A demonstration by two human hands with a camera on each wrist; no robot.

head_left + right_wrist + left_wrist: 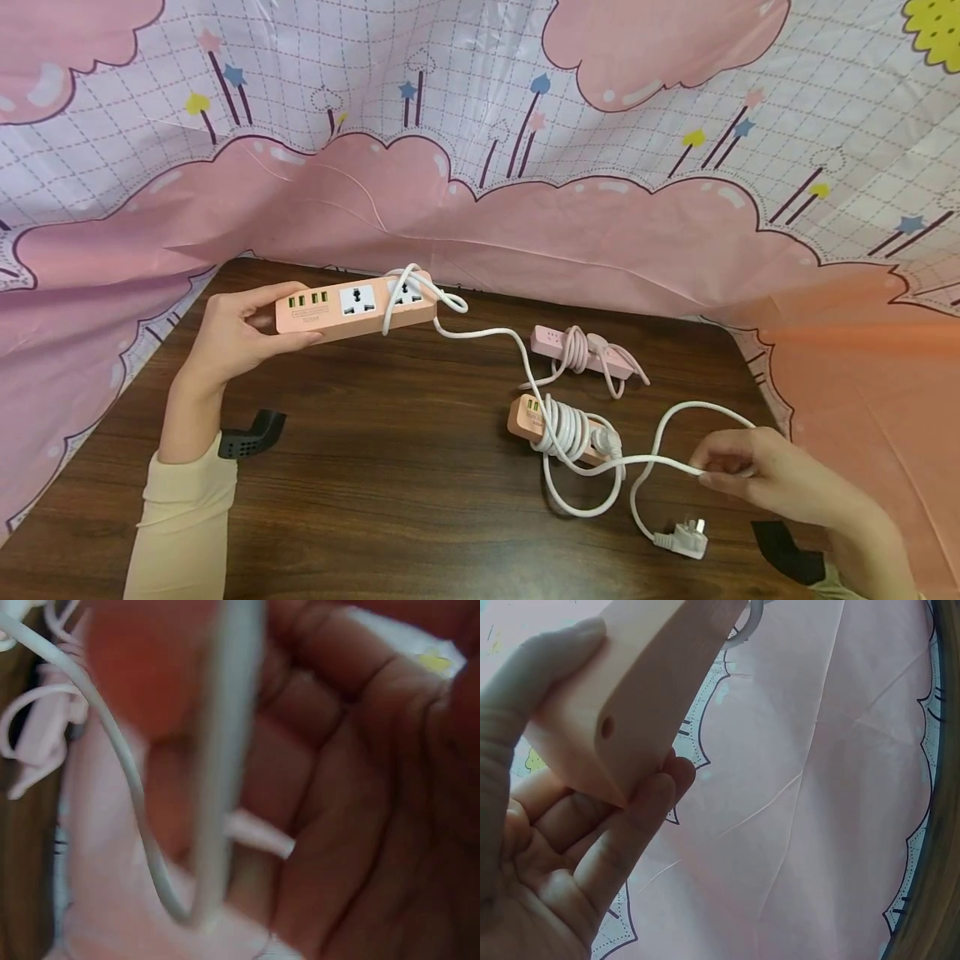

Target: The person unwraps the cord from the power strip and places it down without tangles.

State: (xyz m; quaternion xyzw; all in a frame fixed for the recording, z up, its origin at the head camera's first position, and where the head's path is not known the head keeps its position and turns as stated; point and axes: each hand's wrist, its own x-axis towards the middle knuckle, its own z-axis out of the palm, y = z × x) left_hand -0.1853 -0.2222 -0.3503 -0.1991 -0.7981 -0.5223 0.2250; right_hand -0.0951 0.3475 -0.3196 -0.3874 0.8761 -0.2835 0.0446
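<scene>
My left hand [232, 329] grips one end of an orange power strip [337, 333] and holds it up above the table. White sockets and several USB ports face me. Its white cord [487, 333] loops around the strip's far end, then runs down to the right. Between thumb and fingers, my right hand [757, 467] pinches this cord; the right wrist view shows the cord [225, 750] crossing the curled fingers. The plug [684, 540] hangs or lies below that hand; I cannot tell which. In the left wrist view, thumb and fingers clasp the strip's end [592, 742].
On the dark wooden table [390, 467], a second orange power strip [527, 417] lies wrapped in its white cord, partly behind the held cord. Behind it lies a pink power strip [551, 340] with its cord wound round. A patterned pink curtain [480, 225] hangs behind the table.
</scene>
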